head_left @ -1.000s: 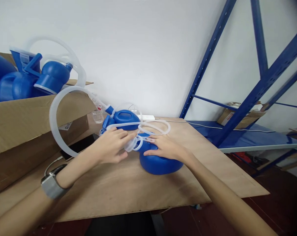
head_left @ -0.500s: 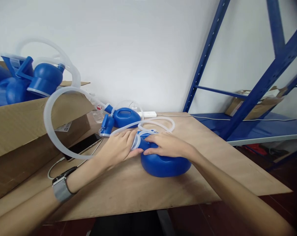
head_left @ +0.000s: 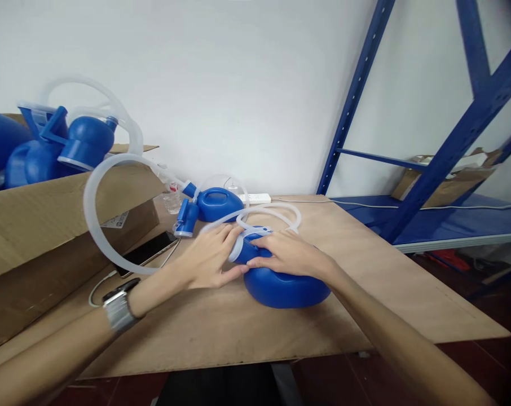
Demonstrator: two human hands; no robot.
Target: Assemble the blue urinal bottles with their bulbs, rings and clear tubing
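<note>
A blue plastic urinal bottle [head_left: 287, 290] lies on the wooden table in front of me. Its blue funnel-shaped head [head_left: 243, 252] with a pale rim points left and rests against the bottle's upper side. My right hand [head_left: 287, 254] holds the head and bottle from above, thumb and fingers about the blue part. My left hand [head_left: 213, 254] is at the pale rim, fingers on the far side and thumb on the near side; its palm hides part of the rim. A translucent hose [head_left: 276, 207] loops behind both hands.
At left, a cardboard box [head_left: 69, 220] holds several blue urinal parts, with a hose [head_left: 95, 225] hanging out. Another blue bottle [head_left: 219, 204], a power strip [head_left: 255, 198], a plastic bottle [head_left: 171, 202] and a phone [head_left: 148, 251] lie behind. A blue shelf rack [head_left: 428, 141] stands right.
My left hand has loosened slightly and shifted a little at the rim, showing more of the blue head. My right hand keeps its hold. The whole view has shifted slightly.
</note>
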